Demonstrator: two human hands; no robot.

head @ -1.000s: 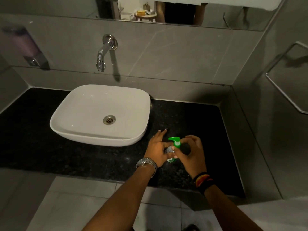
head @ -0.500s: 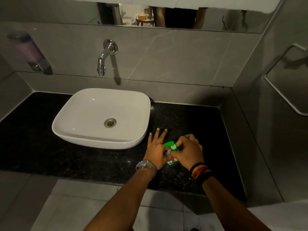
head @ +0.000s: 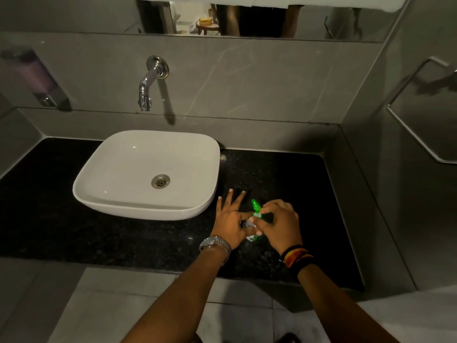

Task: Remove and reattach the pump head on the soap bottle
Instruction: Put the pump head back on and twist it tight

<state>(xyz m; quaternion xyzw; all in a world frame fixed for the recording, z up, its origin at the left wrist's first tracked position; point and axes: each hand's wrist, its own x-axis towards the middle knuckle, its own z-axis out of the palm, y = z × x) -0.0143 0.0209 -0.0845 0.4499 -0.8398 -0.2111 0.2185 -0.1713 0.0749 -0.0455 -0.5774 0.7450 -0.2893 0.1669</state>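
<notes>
A small soap bottle (head: 252, 237) with a green-and-white label stands on the black counter (head: 284, 184), mostly hidden between my hands. Its green pump head (head: 255, 207) sticks up with the nozzle pointing away from me. My left hand (head: 228, 222) pinches the bottle's neck with thumb and forefinger while its other fingers fan out. My right hand (head: 279, 222) is closed around the collar of the pump head from the right.
A white basin (head: 148, 174) sits on the counter to the left of my hands, under a chrome wall tap (head: 148, 82). A wall soap dispenser (head: 37, 78) hangs at far left. A metal towel rail (head: 418, 115) is on the right wall. The counter's front edge is just below my wrists.
The pump nozzle has turned from pointing left to pointing away from me. My left fingers have spread out, and my right hand has rotated around the collar.
</notes>
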